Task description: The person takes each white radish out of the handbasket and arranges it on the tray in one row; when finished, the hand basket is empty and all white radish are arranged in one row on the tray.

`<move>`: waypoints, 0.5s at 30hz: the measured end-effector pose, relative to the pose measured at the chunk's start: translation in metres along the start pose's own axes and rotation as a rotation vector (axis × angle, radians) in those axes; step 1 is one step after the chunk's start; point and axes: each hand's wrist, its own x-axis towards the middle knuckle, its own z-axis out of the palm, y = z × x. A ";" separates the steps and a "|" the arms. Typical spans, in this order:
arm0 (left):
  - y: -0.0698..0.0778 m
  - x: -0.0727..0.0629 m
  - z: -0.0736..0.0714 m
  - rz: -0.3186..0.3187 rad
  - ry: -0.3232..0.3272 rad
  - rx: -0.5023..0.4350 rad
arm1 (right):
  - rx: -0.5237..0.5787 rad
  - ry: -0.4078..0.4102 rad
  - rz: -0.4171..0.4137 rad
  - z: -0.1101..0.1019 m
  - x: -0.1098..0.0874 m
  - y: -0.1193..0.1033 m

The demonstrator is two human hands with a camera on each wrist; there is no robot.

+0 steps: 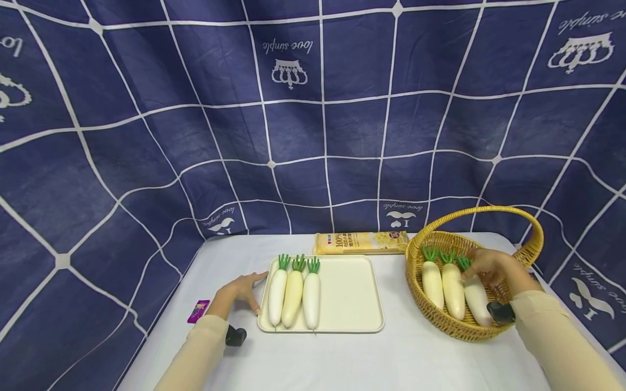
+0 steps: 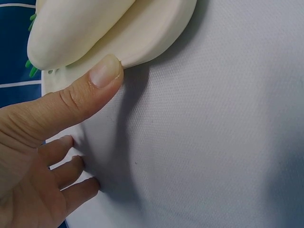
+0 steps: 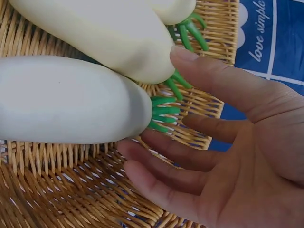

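Note:
My left hand (image 1: 240, 290) is at the left side of a cream tray (image 1: 349, 296), fingers spread, with its thumb (image 2: 102, 76) touching the rim. Three toy white radishes with green tops lie side by side in the tray, the middle radish (image 1: 293, 298) yellower than the others. Over on the right, my right hand (image 1: 491, 266) reaches into a wicker basket (image 1: 455, 328) holding three more radishes. Its loosely bent fingers spread around the leafy end of the rightmost radish (image 3: 71, 99), while the thumb lies against the middle radish (image 3: 123, 42).
A yellow noodle package (image 1: 362, 243) lies behind the tray, close to the basket. To the left of the tray is a small purple packet (image 1: 198, 311). The basket's tall handle (image 1: 484, 209) arches over it. A blue checked cloth (image 1: 352, 130) hangs behind the white table.

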 end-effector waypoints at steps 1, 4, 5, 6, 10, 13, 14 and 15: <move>0.000 0.000 0.000 -0.002 -0.002 -0.002 | 0.008 -0.002 0.010 0.000 0.002 0.001; 0.001 -0.001 0.000 -0.006 -0.008 -0.006 | -0.001 0.011 0.034 0.000 0.004 0.004; 0.002 -0.001 -0.001 -0.006 -0.009 -0.007 | -0.008 0.019 0.042 0.000 0.005 0.005; 0.002 -0.002 -0.001 -0.002 -0.010 -0.005 | -0.003 0.024 0.052 0.001 0.005 0.006; 0.003 -0.002 -0.002 0.001 -0.016 0.000 | 0.009 0.030 0.090 0.003 0.006 0.011; 0.003 -0.002 -0.002 -0.004 -0.017 0.002 | 0.019 0.017 0.101 0.004 0.007 0.014; 0.003 -0.002 -0.001 -0.006 -0.018 0.006 | 0.018 0.012 0.102 0.005 0.007 0.015; 0.003 -0.001 -0.001 -0.009 -0.017 0.002 | 0.017 0.006 0.102 0.005 0.007 0.016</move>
